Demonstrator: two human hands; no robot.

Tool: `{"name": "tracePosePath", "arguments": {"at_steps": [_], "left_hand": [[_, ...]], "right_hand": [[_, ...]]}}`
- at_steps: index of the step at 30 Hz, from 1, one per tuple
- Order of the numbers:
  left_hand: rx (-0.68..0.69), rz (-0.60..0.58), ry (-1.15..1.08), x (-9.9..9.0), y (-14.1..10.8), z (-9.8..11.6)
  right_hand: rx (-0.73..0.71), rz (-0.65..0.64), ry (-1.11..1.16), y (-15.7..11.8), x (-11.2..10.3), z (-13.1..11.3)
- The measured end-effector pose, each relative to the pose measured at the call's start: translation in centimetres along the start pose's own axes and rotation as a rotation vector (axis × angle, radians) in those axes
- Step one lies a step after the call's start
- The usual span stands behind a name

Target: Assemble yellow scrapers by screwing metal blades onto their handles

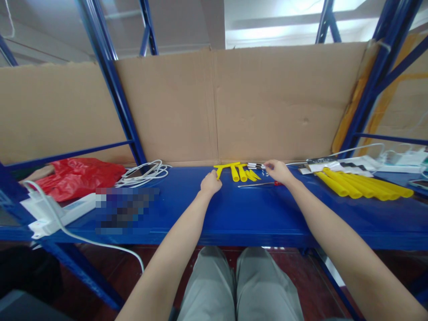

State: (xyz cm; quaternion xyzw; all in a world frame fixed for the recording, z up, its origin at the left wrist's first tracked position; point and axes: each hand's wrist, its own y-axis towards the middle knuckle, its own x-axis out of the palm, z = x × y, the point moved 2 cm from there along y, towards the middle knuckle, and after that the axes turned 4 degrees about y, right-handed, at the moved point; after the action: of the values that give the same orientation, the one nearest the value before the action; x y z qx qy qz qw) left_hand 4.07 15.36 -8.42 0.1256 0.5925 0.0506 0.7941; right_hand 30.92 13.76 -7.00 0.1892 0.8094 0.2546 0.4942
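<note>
My left hand (210,183) is closed around the end of a yellow plastic piece (219,171) at the back of the blue shelf. Just right of it lie two short yellow tubes (235,174) and several thin pointed yellow pieces (253,175). My right hand (278,171) is at the back, its fingers pinched together beside some small black-and-white parts (256,166) and tiny metal bits (265,174). Whatever sits between those fingertips is too small to make out. A screwdriver (256,185) lies below the right hand, its red handle near the wrist.
On the right lie several long yellow tubes (364,185) beside white packaging (344,166). A coiled white cable (143,173), red plastic bag (82,176) and white power strip (75,209) occupy the left. Another person's hand (38,174) touches the bag. Cardboard (267,102) walls the back.
</note>
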Motion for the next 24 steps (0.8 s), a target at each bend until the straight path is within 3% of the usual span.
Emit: {"name": "tracePosePath", "arguments": {"at_steps": [9,24], "left_hand": [[-0.021,0.034,0.089,-1.2,-0.6,-0.1],[-0.216,0.011,0.162,-2.4,-0.8,-1.5]], "right_hand": [[0.015,-0.010,-0.008,0.0,0.1,0.1],[0.025,-0.012,0.002,-0.1,-0.3,0.3]]}}
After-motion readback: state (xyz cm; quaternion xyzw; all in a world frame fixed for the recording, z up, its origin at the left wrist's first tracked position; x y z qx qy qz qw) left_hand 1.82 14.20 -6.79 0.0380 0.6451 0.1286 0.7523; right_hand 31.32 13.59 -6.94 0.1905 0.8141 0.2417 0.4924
